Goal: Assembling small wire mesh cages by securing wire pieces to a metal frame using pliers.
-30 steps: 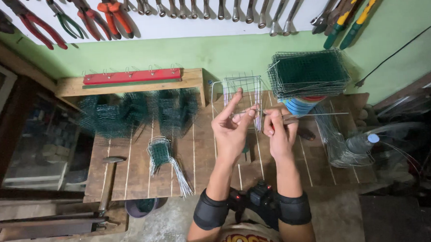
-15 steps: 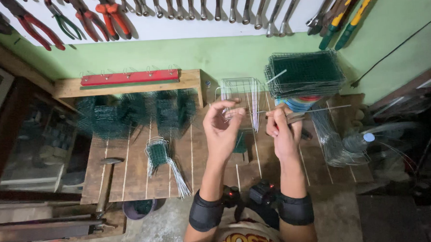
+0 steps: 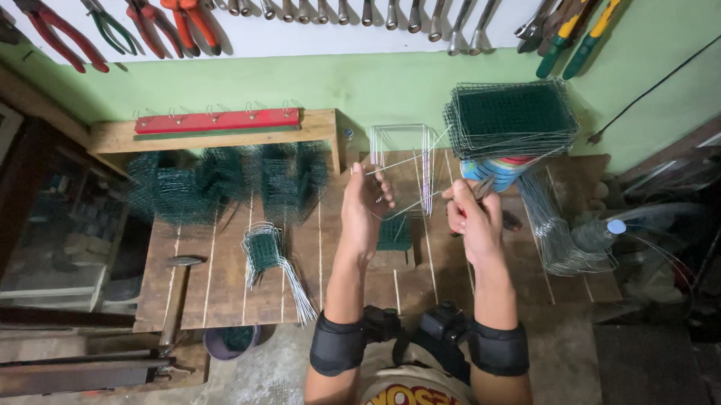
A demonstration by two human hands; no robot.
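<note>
Meanwhile both hands' grip pinches thin wire (image 3: 409, 202) beside stacked green mesh (image 3: 511, 119), hammer (image 3: 174, 292) well apart.

Head view, steeply down over workbench (image 3: 218, 290)

- Far left along the white wall I see pliers with red handles (image 3: 61, 37) hanging, and a row of spanners (image 3: 352, 4) to their right.
- Far right hang long tools with yellow and green handles (image 3: 591, 18).
- A red hook rail (image 3: 215, 120) sits on a wooden shelf (image 3: 317, 131) against the green wall.
- Green mesh pieces (image 3: 222, 180) stand in a cluster at the far left of the wooden table (image 3: 226, 289).
- A stack of green mesh panels (image 3: 511, 119) rests far right.
- A hammer (image 3: 174, 296) lies at the near left edge.
- A small mesh bundle with loose wire ends (image 3: 270, 259) lies just right of the hammer.
</note>
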